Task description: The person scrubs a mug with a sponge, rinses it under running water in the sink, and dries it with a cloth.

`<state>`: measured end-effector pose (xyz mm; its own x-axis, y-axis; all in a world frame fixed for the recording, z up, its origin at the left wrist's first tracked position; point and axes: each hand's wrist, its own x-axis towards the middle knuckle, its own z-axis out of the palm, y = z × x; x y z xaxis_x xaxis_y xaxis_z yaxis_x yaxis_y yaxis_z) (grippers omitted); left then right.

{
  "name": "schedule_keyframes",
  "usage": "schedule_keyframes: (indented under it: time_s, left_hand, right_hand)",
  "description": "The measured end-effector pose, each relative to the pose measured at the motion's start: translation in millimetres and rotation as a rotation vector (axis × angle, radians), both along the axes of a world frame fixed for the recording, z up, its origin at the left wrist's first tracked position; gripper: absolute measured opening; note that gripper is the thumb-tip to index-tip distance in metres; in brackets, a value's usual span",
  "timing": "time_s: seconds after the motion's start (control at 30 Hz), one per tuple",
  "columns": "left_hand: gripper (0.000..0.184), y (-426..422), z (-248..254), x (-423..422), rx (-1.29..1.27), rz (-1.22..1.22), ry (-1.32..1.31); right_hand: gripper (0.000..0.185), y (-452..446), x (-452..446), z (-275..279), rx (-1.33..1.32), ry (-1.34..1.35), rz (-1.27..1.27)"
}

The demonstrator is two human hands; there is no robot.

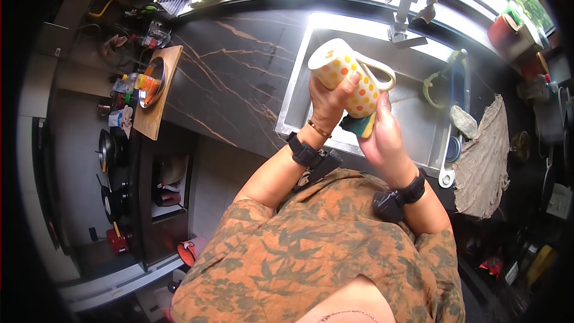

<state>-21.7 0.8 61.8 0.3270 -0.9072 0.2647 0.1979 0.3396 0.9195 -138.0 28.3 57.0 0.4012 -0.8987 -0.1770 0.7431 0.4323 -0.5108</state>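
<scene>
A white mug [363, 91] with yellow and orange dots is held tilted above the sink [412, 66], its mouth toward the upper left and its handle toward the right. Wrapped round the mug's left side is my left hand [330, 98], thumb across the dotted wall. My right hand [382, 134] is at the mug's base, below the handle, and holds a green and yellow sponge [359, 124] against the bottom. Part of the sponge is hidden behind the fingers and the mug. Both wrists wear black straps with small devices.
Behind the sink stands a faucet [406, 15] with a cloth draped over it. Right of the sink lie a grey cloth [483, 155] and a clear container [459, 78]. On the left, a wooden board [170, 78] carries a pan [156, 93] at the counter's edge.
</scene>
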Motion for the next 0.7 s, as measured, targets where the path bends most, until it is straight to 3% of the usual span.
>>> schedule_keyframes:
  time_s: [0.07,0.2,0.3,0.37,0.47,0.6,0.63,0.7]
  left_hand:
    - [0.035,-2,2,1,0.023,-0.091,0.105]
    - [0.036,2,-1,-2,0.09,-0.161,0.377]
    - [0.038,4,0,-1,0.105,-0.172,0.39]
    - [0.04,6,-6,1,0.114,-0.204,0.34]
    - [0.044,9,-8,-1,0.168,-0.323,0.4]
    - [0.047,12,2,-9,0.255,-0.529,0.646]
    - [0.048,12,4,-9,0.279,-0.577,0.705]
    - [0.049,9,2,5,0.378,-0.661,0.646]
  right_hand:
    - [0.048,9,2,12,0.015,0.002,-0.049]
    - [0.044,4,-11,12,-0.203,0.379,-0.004]
    - [0.038,10,-17,12,-0.171,0.395,-0.01]
    - [0.032,10,-24,6,-0.031,0.188,0.052]
    - [0.04,-4,-37,18,0.148,-0.131,0.172]
    - [0.046,1,-15,27,0.061,-0.221,0.097]
    - [0.052,3,-4,32,-0.169,-0.068,0.08]
    - [0.061,6,6,2,-0.779,0.659,-0.027]
